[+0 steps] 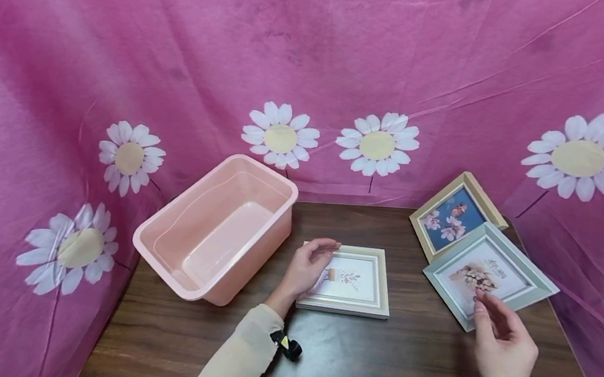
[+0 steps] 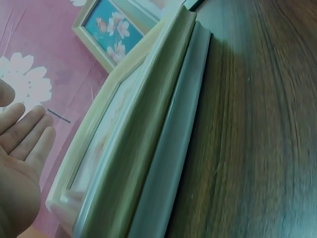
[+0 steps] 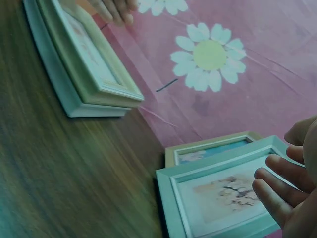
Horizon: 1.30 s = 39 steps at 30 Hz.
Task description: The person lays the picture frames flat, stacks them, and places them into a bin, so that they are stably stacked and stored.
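A cream picture frame (image 1: pixel 384 288) with a flower print lies flat on top of a pale grey-green frame (image 2: pixel 173 144), as the left wrist view shows. Over the left side of this stack hovers my left hand (image 1: pixel 304 269), its fingers loosely bent and holding nothing. On the right, a light green frame (image 1: pixel 530 273) with a blossom picture partly overlaps a wood-coloured frame (image 1: pixel 420 230) with a blue floral picture. My right hand (image 1: pixel 507 349) is above the near part of the green frame, fingers relaxed, nothing in its grip.
A pink plastic bin (image 1: pixel 265 265) stands at the left of the dark wooden table (image 1: pixel 337 367), its inside showing no objects. Behind and at both sides hangs a magenta cloth (image 1: pixel 318 47) with white daisies. A black strap device (image 1: pixel 289 346) is on the left wrist.
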Tool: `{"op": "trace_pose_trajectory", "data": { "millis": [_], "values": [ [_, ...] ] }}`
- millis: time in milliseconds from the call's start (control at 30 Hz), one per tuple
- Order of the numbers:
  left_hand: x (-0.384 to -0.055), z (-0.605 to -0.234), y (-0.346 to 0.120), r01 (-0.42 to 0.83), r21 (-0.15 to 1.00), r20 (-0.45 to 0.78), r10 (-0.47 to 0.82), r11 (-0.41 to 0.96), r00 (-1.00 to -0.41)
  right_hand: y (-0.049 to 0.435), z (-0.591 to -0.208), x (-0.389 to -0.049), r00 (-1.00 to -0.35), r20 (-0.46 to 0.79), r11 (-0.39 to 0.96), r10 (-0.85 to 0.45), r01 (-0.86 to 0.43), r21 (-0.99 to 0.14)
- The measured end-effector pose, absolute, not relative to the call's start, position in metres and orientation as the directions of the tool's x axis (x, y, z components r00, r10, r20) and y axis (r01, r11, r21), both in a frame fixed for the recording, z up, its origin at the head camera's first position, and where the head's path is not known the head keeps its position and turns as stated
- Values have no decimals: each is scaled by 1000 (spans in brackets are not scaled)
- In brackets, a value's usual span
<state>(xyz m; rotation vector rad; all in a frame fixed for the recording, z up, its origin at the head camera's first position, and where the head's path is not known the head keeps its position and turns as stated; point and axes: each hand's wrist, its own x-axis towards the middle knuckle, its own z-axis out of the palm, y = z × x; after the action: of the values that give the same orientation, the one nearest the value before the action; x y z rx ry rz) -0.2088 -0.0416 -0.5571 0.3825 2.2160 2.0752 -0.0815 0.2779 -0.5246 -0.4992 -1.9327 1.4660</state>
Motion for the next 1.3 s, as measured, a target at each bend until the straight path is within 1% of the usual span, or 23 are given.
{"op": "trace_pose_trajectory", "data": {
  "millis": [100,233,433,633,800,933,1133,1300],
  "values": [
    [-209,-557,-37,123,991,107,253,51,-962,282,-521,-81,-699,281,307,658,-92,-947],
    [-209,-556,-30,152,988,134,284,43,-950,287,-518,-82,-673,288,301,681,-101,-948],
    [-209,-551,-20,186,981,162,326,45,-931,293,-514,-82,-620,292,285,728,-113,-952],
    [-209,-549,-11,169,984,142,347,50,-927,298,-510,-82,-570,329,320,753,-119,-940],
    [-208,-551,-4,161,987,141,361,26,-922,305,-509,-82,-531,355,334,770,-140,-932],
    [-206,-552,0,153,988,129,374,34,-918,312,-509,-82,-504,345,323,792,-134,-937],
    [-207,-551,7,130,991,103,399,41,-911,318,-511,-83,-480,308,302,821,-92,-949],
    [-208,-552,13,130,990,95,420,55,-902,321,-514,-84,-434,255,246,864,-76,-966]
  ]
}}
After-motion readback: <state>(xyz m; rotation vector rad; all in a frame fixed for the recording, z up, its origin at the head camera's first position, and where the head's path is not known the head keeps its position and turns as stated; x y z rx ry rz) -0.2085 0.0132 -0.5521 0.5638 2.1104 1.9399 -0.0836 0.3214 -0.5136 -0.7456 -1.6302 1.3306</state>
